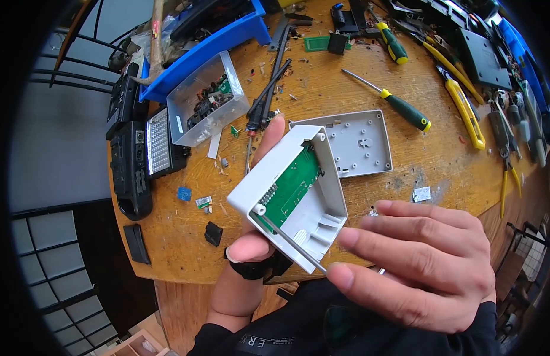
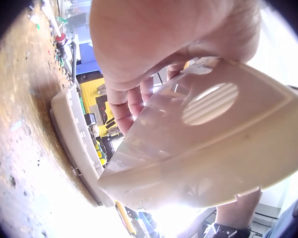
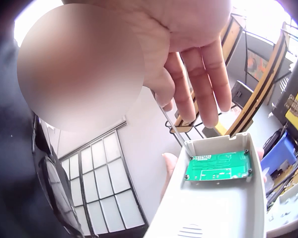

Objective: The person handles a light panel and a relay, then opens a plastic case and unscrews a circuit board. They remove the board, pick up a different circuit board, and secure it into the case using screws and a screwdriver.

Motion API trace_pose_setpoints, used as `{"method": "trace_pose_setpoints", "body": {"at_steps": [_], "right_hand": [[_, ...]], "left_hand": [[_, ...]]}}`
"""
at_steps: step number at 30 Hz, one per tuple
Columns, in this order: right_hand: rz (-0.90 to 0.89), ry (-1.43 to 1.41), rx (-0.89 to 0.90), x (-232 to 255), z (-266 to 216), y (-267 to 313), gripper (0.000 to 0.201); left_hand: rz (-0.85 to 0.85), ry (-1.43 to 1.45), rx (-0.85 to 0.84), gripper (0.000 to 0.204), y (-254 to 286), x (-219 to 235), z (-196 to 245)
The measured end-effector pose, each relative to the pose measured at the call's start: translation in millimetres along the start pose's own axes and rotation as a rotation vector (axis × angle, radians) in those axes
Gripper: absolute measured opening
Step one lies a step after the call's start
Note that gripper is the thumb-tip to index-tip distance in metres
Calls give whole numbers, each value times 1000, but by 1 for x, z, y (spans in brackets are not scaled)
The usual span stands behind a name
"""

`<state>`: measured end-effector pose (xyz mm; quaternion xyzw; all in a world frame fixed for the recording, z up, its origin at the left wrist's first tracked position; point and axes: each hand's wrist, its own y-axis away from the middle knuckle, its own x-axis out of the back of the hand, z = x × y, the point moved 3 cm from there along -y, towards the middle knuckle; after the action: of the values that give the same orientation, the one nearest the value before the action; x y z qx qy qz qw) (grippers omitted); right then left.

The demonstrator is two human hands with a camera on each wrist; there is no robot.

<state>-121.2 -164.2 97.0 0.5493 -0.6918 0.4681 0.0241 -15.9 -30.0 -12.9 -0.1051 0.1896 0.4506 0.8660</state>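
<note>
My left hand holds an open white plastic housing tilted above the bench, thumb at its near side and fingers behind it. Inside sits a green circuit board, also seen in the right wrist view. Between thumb and fingers, my right hand pinches a slim metal rod-like tool; its other end is hidden by the hand. The tool's tip reaches the housing's corner post beside the board. From the left wrist view, the housing's outside shows an oval vent.
The matching grey cover lies on the wooden bench behind the housing. A green-handled screwdriver and a yellow utility knife are to the right. At left stand a clear bin of parts and a blue tray. Small scraps are scattered about.
</note>
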Motion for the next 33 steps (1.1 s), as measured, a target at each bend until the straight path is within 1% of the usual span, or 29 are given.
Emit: {"method": "trace_pose_setpoints", "body": {"at_steps": [1, 2, 3, 4, 5, 6, 7, 8, 10, 13, 14, 16, 18, 19, 20, 21, 22, 23, 24, 25, 26, 28, 29, 31, 32, 33], "right_hand": [[-100, 35, -65, 5, -5, -2, 23], [-200, 70, -130, 7, -7, -1, 25], [-135, 71, -134, 3, -6, 3, 28], [-135, 71, -134, -1, -3, 6, 28], [-65, -17, -172, -3, -1, 7, 30], [6, -104, -209, -3, 1, 9, 32], [17, -177, -220, -2, 3, 9, 31], [18, -177, -221, -3, 2, 8, 31], [50, -156, -223, -3, 2, 6, 27], [45, -163, -191, -4, 3, 7, 26], [42, -165, -181, -5, 3, 7, 25], [40, -46, -148, -6, 4, 8, 22], [32, -8, -138, -5, 4, 8, 22], [28, 11, -134, -5, 3, 8, 23], [24, 30, -129, -5, 3, 8, 23], [38, -12, -182, -5, 4, 9, 25], [52, -53, -235, -4, 5, 9, 27], [50, -53, -236, -3, 6, 8, 27], [15, -11, -140, -1, 6, 6, 30], [-3, 9, -92, 1, 4, 4, 32], [-21, 28, -44, 3, 2, 3, 34], [-95, 29, -132, 5, -1, 4, 39], [-96, 28, -134, 4, -1, 4, 39], [-36, -23, -113, 1, -1, 7, 42], [-17, -41, -108, -1, 0, 9, 43], [10, -75, -152, -2, 1, 11, 45]], "left_hand": [[0, 0, 1, 149, -1, 4, -2], [-120, 59, -59, 150, -3, 7, -3], [-179, 88, -90, 150, -2, 5, -1], [-239, 119, -119, 151, -2, 3, 1], [-130, 46, -32, 151, -1, -1, 6], [-75, 8, 11, 151, -1, -1, 5], [-21, -27, 56, 152, 0, -2, 5], [-52, -40, -18, 147, -1, 0, 3], [-84, -53, -90, 143, -1, 1, 1], [-99, 17, -138, 143, -1, 1, 0], [-85, 13, -128, 142, -1, 2, 0], [-71, 9, -119, 142, -1, 1, -1], [28, -25, -143, 141, -1, 0, -1], [28, -25, -143, 141, 0, -3, 2], [42, -40, -80, 141, 1, -6, 5], [56, -53, -17, 141, 2, -8, 5], [57, -52, -16, 141, 2, -5, 4], [-14, -39, -37, 142, 1, -1, 3], [-48, -33, -47, 142, 0, -1, 2], [-82, -26, -57, 142, -1, -1, 2], [-56, 5, -79, 142, -1, -3, 1], [-29, 37, -98, 142, 0, -4, 2], [-20, 8, -41, 146, 0, -5, 4], [-9, -19, 19, 150, -3, 0, 0], [-168, 88, -83, 150, -7, 3, -3], [-246, 139, -137, 150, -6, 2, -3]]}}
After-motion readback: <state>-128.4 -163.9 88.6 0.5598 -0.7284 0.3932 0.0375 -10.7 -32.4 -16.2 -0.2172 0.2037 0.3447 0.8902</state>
